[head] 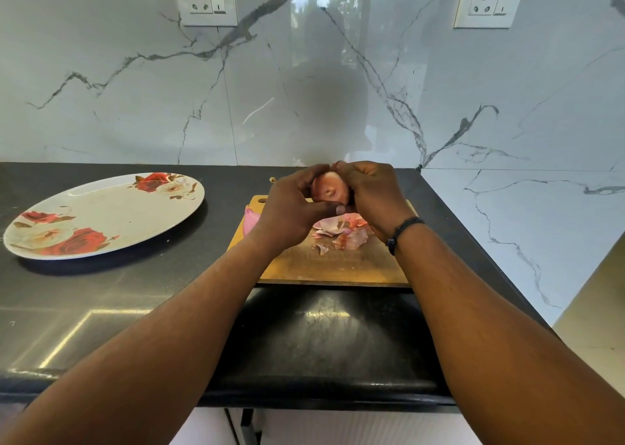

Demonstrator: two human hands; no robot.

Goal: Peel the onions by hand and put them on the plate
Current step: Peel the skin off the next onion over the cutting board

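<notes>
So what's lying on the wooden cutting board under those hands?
Loose onion skins lie on the cutting board, and a pink onion piece shows beside the left hand. Whatever sits directly beneath both hands is covered.

Both bare forearms reach forward from the lower edge of the view and come together at the middle. The left hand is curled, its fingers bent over the top and its thumb stretched to the right underneath. The right hand is curled too, the fingers folded inward and touching the left fingertips at the top. The right wrist (the one wearing a dark band) is bent slightly. Both hands grip the same onion between them.
</notes>
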